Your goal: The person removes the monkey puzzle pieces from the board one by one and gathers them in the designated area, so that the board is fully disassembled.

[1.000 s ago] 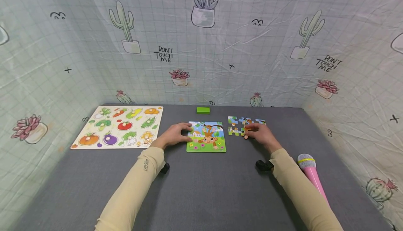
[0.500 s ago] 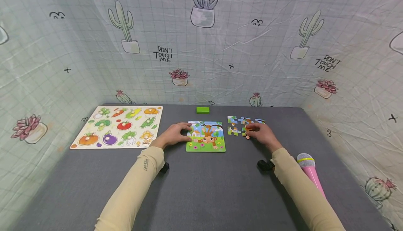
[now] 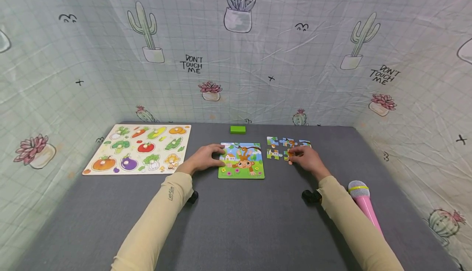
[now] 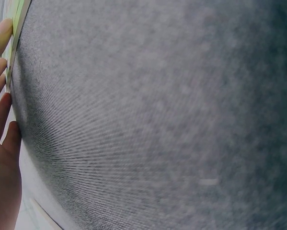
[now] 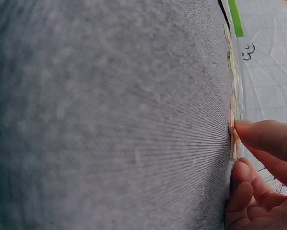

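Touching the left edge of the monkey board (image 3: 239, 172), the left hand (image 3: 203, 157) has thumb and fingers spread and grips nothing. To the board's right, the right hand (image 3: 307, 159) pinches a piece (image 5: 231, 122) between thumb and finger, other fingers curled; whether it is lifted cannot be told. Caution: a weak pinch on so thin an edge could drop the piece, and the curled fingers could knock the other pieces (image 3: 273, 153) askew. A push from the left hand could shift the board. Count: monkey board, one; pieces, at least five, some possibly hidden; vegetable board (image 3: 162, 133), one; green block (image 3: 237, 130), one; microphone (image 3: 365, 205), one.
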`<state>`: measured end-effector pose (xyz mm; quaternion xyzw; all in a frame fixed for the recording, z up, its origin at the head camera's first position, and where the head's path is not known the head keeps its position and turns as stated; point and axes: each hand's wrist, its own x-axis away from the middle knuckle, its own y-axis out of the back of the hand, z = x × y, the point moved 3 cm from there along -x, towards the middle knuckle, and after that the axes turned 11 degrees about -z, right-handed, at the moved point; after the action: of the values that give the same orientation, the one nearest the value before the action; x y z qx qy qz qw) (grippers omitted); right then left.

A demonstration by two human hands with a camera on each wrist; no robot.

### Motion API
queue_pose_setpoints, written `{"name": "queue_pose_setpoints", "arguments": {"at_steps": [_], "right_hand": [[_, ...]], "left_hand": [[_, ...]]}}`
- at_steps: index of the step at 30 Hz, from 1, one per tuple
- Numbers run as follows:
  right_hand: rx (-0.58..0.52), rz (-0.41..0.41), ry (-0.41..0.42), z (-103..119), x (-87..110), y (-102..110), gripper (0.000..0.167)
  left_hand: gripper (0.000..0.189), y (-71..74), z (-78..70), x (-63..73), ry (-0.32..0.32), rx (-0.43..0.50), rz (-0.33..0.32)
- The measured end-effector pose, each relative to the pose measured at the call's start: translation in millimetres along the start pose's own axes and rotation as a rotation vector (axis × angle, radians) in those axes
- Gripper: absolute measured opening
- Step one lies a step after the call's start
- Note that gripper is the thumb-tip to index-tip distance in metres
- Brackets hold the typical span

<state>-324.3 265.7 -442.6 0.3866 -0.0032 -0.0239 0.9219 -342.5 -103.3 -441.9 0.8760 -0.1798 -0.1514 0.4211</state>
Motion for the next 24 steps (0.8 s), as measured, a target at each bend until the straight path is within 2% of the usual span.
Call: {"name": "queue_pose_setpoints", "arguments": {"at_steps": [12, 17, 24], "right_hand": [[0.008, -0.002, -0.024, 6, 0.9, 1, 0.034], [0.026, -0.029, 0.001, 21, 0.1, -4, 0.036], [-0.076, 0.057, 0.058, 52, 6.8, -26, 0.037]], "left_hand": [[0.049, 0.1, -0.4, 0.1, -0.003, -0.005, -0.004], [0.050, -1.9, 1.6, -0.4, -0.004, -0.006, -0.006], [0.049, -2.0, 1.9, 0.4, -0.005, 0.000, -0.018]]}}
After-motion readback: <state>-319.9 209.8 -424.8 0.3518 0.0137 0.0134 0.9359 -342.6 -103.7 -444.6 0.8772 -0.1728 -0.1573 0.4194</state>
